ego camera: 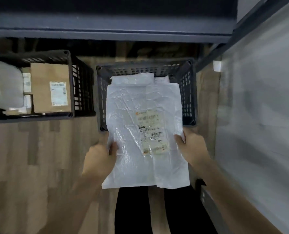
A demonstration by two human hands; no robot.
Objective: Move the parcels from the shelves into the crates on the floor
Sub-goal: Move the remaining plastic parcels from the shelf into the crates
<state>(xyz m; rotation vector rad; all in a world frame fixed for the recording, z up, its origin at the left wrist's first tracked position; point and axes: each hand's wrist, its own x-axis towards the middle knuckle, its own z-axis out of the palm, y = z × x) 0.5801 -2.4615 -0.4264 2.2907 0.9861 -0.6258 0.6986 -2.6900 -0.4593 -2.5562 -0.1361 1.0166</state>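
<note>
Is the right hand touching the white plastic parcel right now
Touching. The head view shows the right hand pinching the right edge of the white plastic parcel, thumb on top.

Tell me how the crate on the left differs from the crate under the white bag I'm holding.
The left crate holds a brown cardboard box and a white parcel; the middle crate shows only white plastic parcels. The left crate is cut off by the frame edge; the middle crate is partly hidden by the held bag. Both are dark, slotted and on the wooden floor.

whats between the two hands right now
In the head view, a white plastic mailer parcel spans the gap; the left hand and right hand pinch its side edges, above the crate.
</note>
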